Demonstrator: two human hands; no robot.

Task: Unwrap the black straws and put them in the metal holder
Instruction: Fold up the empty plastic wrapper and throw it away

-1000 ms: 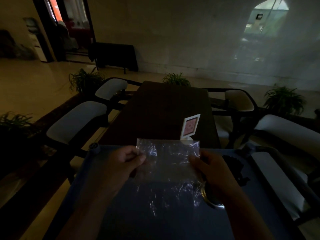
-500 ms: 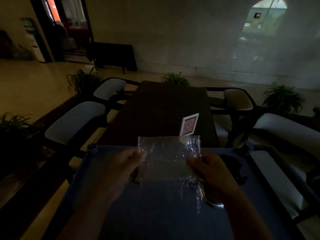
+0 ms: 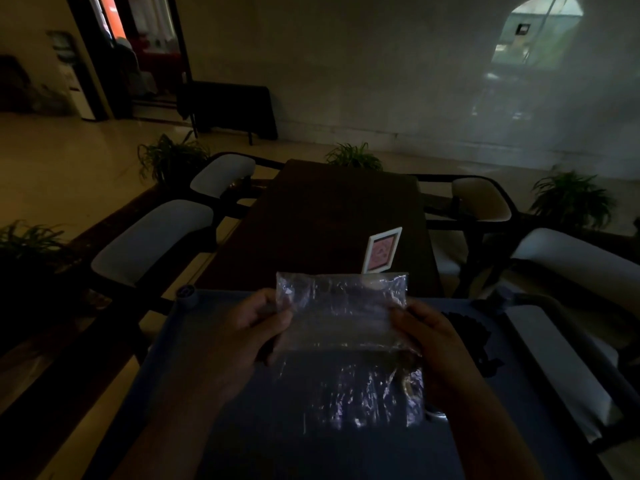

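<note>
No text can be read in this dim light. The small white-framed card (image 3: 382, 251) standing on the dark table (image 3: 332, 209) carries a pink pattern, but its letters, if any, are too blurred. The clear wrapper (image 3: 343, 306) shows only shine.

A blue table (image 3: 346, 452) is filling the lower frame. Beyond it, at centre, a dark wooden table (image 3: 329, 216) is carrying a small white-framed pink card (image 3: 382, 251), standing upright. White-cushioned chairs (image 3: 152, 237) are flanking it on both sides, and potted plants (image 3: 353, 157) are sitting on the floor behind.
</note>
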